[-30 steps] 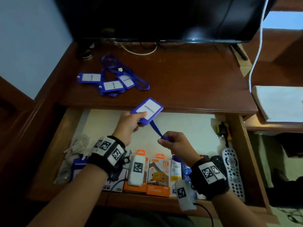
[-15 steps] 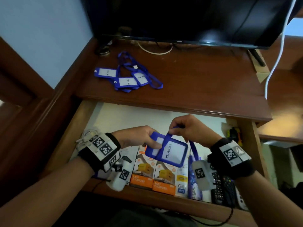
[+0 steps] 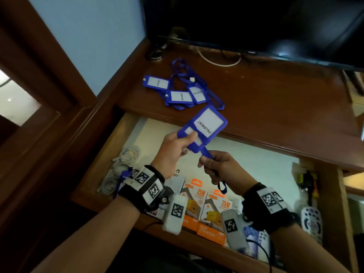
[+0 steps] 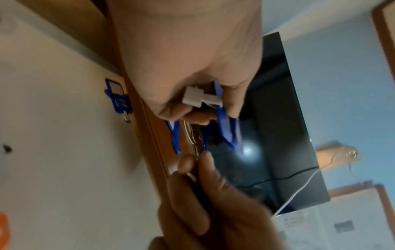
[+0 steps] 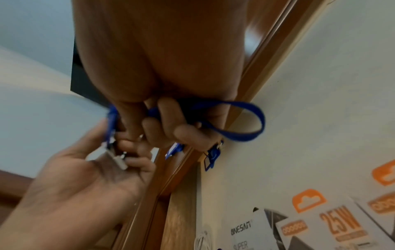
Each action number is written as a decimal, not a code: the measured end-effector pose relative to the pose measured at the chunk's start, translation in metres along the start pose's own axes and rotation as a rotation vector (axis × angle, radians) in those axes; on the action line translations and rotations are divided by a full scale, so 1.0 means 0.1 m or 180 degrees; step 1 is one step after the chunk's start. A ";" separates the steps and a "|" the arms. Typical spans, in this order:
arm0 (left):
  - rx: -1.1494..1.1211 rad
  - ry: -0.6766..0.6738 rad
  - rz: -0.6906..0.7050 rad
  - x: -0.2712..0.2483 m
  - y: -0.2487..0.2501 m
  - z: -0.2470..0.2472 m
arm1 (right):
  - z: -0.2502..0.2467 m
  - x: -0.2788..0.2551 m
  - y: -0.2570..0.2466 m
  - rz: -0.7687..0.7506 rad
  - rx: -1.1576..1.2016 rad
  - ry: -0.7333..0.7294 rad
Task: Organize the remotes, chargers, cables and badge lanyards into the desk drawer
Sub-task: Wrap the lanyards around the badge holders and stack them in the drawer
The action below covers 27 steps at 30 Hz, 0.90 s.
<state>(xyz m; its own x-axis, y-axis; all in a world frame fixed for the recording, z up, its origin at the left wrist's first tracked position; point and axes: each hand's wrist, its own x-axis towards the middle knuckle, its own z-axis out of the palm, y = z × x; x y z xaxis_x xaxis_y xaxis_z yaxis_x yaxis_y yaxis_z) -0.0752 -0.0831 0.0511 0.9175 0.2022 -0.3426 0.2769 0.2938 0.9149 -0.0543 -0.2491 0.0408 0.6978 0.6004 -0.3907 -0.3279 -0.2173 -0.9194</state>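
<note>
In the head view, the left hand [image 3: 173, 148] is pinching the lower end of a blue badge holder [image 3: 204, 128] marked PELAWAT, holding it tilted above the open desk drawer [image 3: 266, 166], while the right hand [image 3: 218, 166] is gripping the blue lanyard strap [image 3: 206, 153] that is running down from the holder, a loop of it hanging out below the fist. More blue badge lanyards [image 3: 181, 91] are lying in a heap on the desk top [image 3: 275, 107], near the television [image 3: 256, 22]. Inside the drawer, white cables [image 3: 126, 156] are lying coiled at the left, orange charger boxes [image 3: 212, 215] are standing along the front, and a remote [image 3: 312, 219] is lying at the right. In the left wrist view, the left hand [image 4: 188, 67] is curling its fingers around the strap [image 4: 224, 125] and a white clip [image 4: 198, 97], with the right hand's fingertips [image 4: 188, 164] just below; the picture is blurred. In the right wrist view, the right hand [image 5: 162, 101] is clenching the strap [image 5: 245, 121], whose loop is sticking out to the side, and the left hand [image 5: 85, 177] is meeting it from below, touching fingers with it.
</note>
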 end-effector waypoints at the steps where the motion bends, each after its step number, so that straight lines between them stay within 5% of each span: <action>1: 0.0274 0.0241 0.0025 0.02 -0.03 -0.04 | 0.05 0.04 0.00 0.0038 -0.0145 -0.0025; 4: 0.1182 0.0500 0.0069 0.06 -0.18 -0.23 | 0.15 0.15 -0.06 0.0142 -0.0748 -0.0204; 7: 0.2475 0.0208 0.0120 0.08 -0.31 -0.47 | 0.20 0.26 -0.14 0.0119 -0.1446 -0.0406; 13: 0.4075 -0.1459 -0.0206 0.11 -0.17 -0.84 | 0.24 0.53 -0.26 0.0090 -0.1822 -0.0619; 18: 0.2718 -0.2138 -0.1003 0.15 0.06 -1.14 | 0.40 0.74 -0.21 0.0246 -0.1155 -0.0840; 21: 0.1381 -0.1716 -0.0754 0.13 0.09 -1.32 | 0.56 0.83 -0.19 0.0156 -0.0485 -0.0787; 24: 0.0785 -0.1178 -0.0117 0.09 0.08 -1.40 | 0.73 0.94 -0.20 -0.0098 -0.0470 -0.0748; 27: 0.0100 -0.0721 0.0060 0.12 -0.01 -1.51 | 0.87 1.05 -0.16 0.0042 -0.0182 -0.0508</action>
<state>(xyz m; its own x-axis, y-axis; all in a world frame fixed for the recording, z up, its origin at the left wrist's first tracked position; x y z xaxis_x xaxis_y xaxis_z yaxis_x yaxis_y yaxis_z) -0.1078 0.0598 0.0142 0.9623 -0.0087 -0.2719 0.2646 0.2620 0.9281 -0.0305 -0.1158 0.0186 0.5820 0.7109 -0.3949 -0.2964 -0.2667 -0.9171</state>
